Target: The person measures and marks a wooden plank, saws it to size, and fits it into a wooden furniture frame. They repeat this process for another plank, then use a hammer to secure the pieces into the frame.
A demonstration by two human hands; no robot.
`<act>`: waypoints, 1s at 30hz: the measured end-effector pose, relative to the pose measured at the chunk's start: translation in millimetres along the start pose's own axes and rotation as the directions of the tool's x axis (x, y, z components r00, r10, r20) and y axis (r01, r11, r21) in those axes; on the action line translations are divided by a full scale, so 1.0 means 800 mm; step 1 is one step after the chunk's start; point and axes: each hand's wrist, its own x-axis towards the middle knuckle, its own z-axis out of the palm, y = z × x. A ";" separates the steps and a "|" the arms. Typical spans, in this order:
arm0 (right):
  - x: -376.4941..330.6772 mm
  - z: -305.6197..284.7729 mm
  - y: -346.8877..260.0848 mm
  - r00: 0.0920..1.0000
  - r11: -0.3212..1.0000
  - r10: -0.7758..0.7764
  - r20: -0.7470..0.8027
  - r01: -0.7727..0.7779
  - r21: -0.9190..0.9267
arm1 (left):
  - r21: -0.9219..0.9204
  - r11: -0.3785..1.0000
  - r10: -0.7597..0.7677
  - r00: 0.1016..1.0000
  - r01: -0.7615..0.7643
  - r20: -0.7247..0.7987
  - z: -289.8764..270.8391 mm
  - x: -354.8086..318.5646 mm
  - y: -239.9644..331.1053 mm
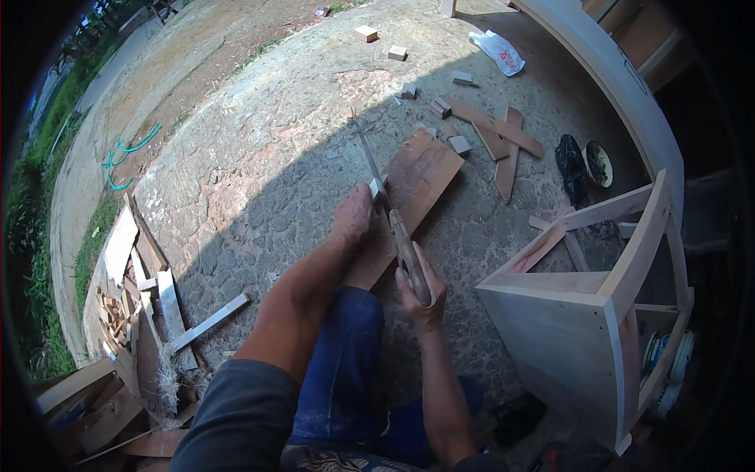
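Note:
My right hand (422,287) is closed around the wooden handle of a handsaw (406,256). The saw's long thin blade, seen nearly edge-on, points away from me and crosses above a wide reddish-brown plank (429,177). At the plank's left edge my left hand (355,214) grips a small pale wood block (377,188), which lies against the blade. Whether the teeth are inside the block I cannot tell. The near end of the plank reaches my blue-trousered knee (354,315).
Several small blocks, including one pale block (366,33), lie on the rough ground beyond the plank. Crossed wood strips (495,130), a black plastic bag (571,161) and a white bag (499,52) are farther right. A wooden frame (550,315) stands at right; offcuts (169,311) lie left.

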 end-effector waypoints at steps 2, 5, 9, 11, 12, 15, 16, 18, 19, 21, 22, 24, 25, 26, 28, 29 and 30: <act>-0.093 -0.048 -0.011 0.999 0.997 0.018 0.036 -0.015 -0.072 | -0.017 1.000 -0.006 1.000 0.006 -0.021 0.001 0.006 -0.012; -0.196 -0.115 -0.047 0.992 0.985 0.082 0.097 -0.066 -0.159 | -0.010 1.000 -0.010 0.999 0.010 -0.050 0.009 0.003 -0.027; -0.105 -0.051 -0.032 0.987 0.990 0.129 0.097 -0.122 -0.073 | 0.012 1.000 -0.009 0.999 0.010 -0.038 0.006 0.001 -0.021; 0.001 0.005 -0.013 0.996 0.991 0.086 0.020 -0.088 0.105 | 0.007 1.000 -0.025 1.000 0.025 -0.010 0.013 0.001 -0.016; 0.026 0.013 -0.008 0.998 0.994 0.057 0.007 -0.057 0.092 | 0.009 0.999 -0.031 1.000 0.031 -0.004 0.012 0.009 -0.013; 0.007 0.007 0.006 0.998 0.998 -0.063 -0.019 0.063 0.015 | 0.027 1.000 0.013 1.000 -0.012 -0.009 0.011 0.008 -0.011; -0.035 -0.017 0.005 0.999 0.997 -0.052 0.015 0.053 -0.052 | 0.022 1.000 0.015 1.000 -0.015 -0.017 0.010 0.012 -0.013; -0.149 -0.076 -0.004 0.995 0.989 0.019 0.095 -0.005 -0.147 | 0.021 1.000 0.001 1.000 0.000 -0.020 0.010 0.006 -0.028; -0.187 -0.095 -0.009 0.988 0.983 0.074 0.134 -0.050 -0.174 | 0.022 1.000 -0.018 1.000 0.018 -0.024 0.008 0.001 -0.032; -0.190 -0.099 -0.021 0.993 0.989 0.007 0.115 0.010 -0.147 | 0.028 0.999 -0.023 0.999 0.024 -0.036 0.006 0.004 -0.022; -0.190 -0.098 -0.023 0.994 0.990 -0.030 0.108 0.044 -0.132 | 0.021 0.999 -0.031 0.999 0.032 -0.042 0.005 0.000 -0.029; -0.112 -0.048 -0.022 0.992 0.993 0.086 0.088 -0.078 -0.092 | -0.007 1.000 -0.005 0.998 0.005 -0.055 0.003 -0.003 -0.019; -0.048 -0.015 -0.008 0.999 1.000 -0.005 0.045 0.006 -0.025 | -0.003 1.000 -0.014 0.999 0.014 -0.050 0.002 -0.005 -0.016; -0.001 0.007 0.005 0.996 0.995 -0.091 -0.018 0.091 0.028 | -0.001 1.000 -0.007 0.999 0.007 -0.038 0.009 -0.004 -0.011; 0.027 0.023 0.008 0.993 0.994 -0.108 -0.055 0.108 -0.008 | 0.018 1.000 0.000 0.999 0.001 -0.039 0.006 0.015 -0.007; 0.025 0.025 0.008 0.993 0.995 -0.095 -0.063 0.094 -0.028 | 0.025 1.000 -0.003 1.000 0.004 -0.022 0.012 0.015 -0.008; -0.004 0.011 0.008 1.000 1.000 0.018 -0.010 -0.018 0.011 | 0.025 0.999 -0.024 1.000 0.024 -0.009 0.016 0.012 -0.014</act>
